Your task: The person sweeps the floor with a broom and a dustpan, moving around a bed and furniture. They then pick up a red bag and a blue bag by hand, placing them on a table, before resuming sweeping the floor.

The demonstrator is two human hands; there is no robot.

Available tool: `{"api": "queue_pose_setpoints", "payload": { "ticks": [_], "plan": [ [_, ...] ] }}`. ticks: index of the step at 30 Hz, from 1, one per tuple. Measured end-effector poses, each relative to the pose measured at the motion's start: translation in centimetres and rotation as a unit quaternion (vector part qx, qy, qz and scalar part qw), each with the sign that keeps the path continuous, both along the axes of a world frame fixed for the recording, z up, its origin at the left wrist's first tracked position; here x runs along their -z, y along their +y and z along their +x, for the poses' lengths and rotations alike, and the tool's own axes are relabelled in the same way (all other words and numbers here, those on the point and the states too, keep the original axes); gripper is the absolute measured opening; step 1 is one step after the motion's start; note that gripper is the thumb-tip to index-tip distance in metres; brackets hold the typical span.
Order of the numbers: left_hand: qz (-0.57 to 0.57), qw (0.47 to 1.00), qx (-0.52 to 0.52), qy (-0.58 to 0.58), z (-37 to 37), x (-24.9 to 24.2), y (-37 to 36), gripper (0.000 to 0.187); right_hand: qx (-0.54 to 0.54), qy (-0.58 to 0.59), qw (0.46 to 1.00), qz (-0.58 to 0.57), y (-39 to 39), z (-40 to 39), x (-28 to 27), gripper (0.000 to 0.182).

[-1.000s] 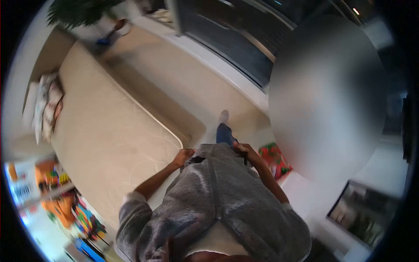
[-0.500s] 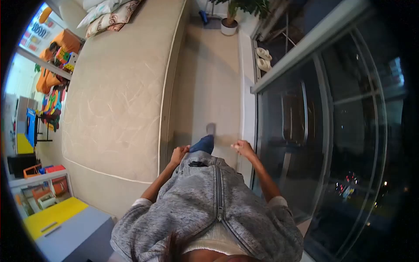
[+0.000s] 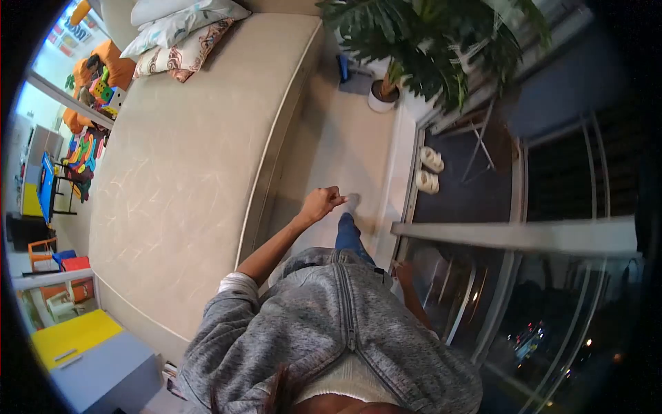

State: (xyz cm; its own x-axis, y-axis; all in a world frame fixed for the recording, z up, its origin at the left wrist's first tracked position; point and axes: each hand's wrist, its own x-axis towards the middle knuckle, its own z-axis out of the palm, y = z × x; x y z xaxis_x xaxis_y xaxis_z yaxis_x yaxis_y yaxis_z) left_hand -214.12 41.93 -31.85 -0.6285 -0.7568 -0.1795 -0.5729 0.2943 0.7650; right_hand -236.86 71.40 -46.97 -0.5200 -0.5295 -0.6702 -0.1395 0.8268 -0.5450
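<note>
My left hand [image 3: 322, 205] is stretched forward above the narrow floor strip, beside the edge of the mattress [image 3: 179, 159]. Its fingers are curled in, and nothing shows in them. Close to my hip on the other side is my right hand [image 3: 403, 273], partly behind the grey jacket [image 3: 303, 303] and smeared. How its fingers are held cannot be made out. Below, one leg in blue trousers [image 3: 350, 238] and a foot show on the floor [image 3: 331, 145].
Ahead stands a potted plant [image 3: 383, 96] with wide leaves. A sliding door frame [image 3: 510, 236] runs along the right, with light slippers [image 3: 429, 172] beyond its sill. Pillows [image 3: 183, 52] lie on the mattress's far end. At lower left is a yellow and grey cabinet [image 3: 103, 372].
I have moved forward, so the plant and slippers are nearer. My left hand has swung forward and inward, while my right hand has dropped back beside my hip.
</note>
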Motion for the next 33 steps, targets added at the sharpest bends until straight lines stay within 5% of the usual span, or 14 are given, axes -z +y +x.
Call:
{"api": "queue_pose_setpoints", "payload": {
  "ticks": [3,7,8,9,14,15,17,19,22,24,27,29,33],
  "plan": [
    [0.067,0.993,-0.071,0.067,-1.9,3.4,-5.0,0.034,-0.002,-0.127,0.991,-0.032,-10.9,-6.3,-1.7,0.027],
    [0.107,0.961,-0.240,0.090,-0.4,7.6,-9.2,0.029,-0.188,-0.052,0.980,-0.036,-33.6,-11.7,-1.9,0.021],
    [0.129,0.940,-0.299,0.102,0.0,8.2,-9.5,0.027,-0.260,-0.051,0.962,-0.060,-39.0,-13.2,-0.4,0.020],
    [0.150,0.912,-0.359,0.130,0.5,9.5,-9.9,0.026,-0.427,0.140,0.888,-0.099,-44.8,-12.7,-2.7,0.019],
    [0.177,0.772,-0.581,0.188,0.8,12.8,-13.2,0.024,-0.470,0.018,0.870,-0.150,-71.4,-6.4,-5.9,0.012],
    [0.183,0.740,-0.621,0.181,0.4,13.5,-14.3,0.024,-0.485,0.065,0.847,-0.210,-75.6,-5.4,-5.7,0.013],
    [0.194,0.739,-0.628,0.148,-0.6,15.0,-17.3,0.024,-0.492,0.154,0.792,-0.327,-82.8,-3.7,-4.7,0.017],
    [0.264,0.719,-0.610,0.204,-2.2,16.4,-20.8,0.023,-0.478,0.239,0.784,-0.318,-90.0,-4.5,-2.3,0.023],
    [0.354,0.699,-0.585,0.208,-4.3,14.9,-25.3,0.018,-0.486,0.399,0.720,-0.293,-97.6,-8.8,2.6,0.030],
    [0.378,0.695,-0.581,0.191,-5.5,16.2,-25.5,0.017,-0.495,0.411,0.751,-0.150,-101.5,-13.1,5.6,0.033],
    [0.406,0.622,-0.646,0.176,-6.0,16.0,-26.4,0.018,-0.563,0.649,0.485,-0.165,-104.9,-19.4,6.7,0.038],
    [0.394,0.632,-0.655,0.125,-6.0,15.9,-26.6,0.019,-0.572,0.696,0.397,-0.175,-108.3,-24.7,7.8,0.040],
    [0.375,0.616,-0.687,0.091,-7.5,16.7,-27.3,0.024,-0.605,0.719,0.339,-0.052,-116.4,-33.3,7.9,0.037]
  ]
}}
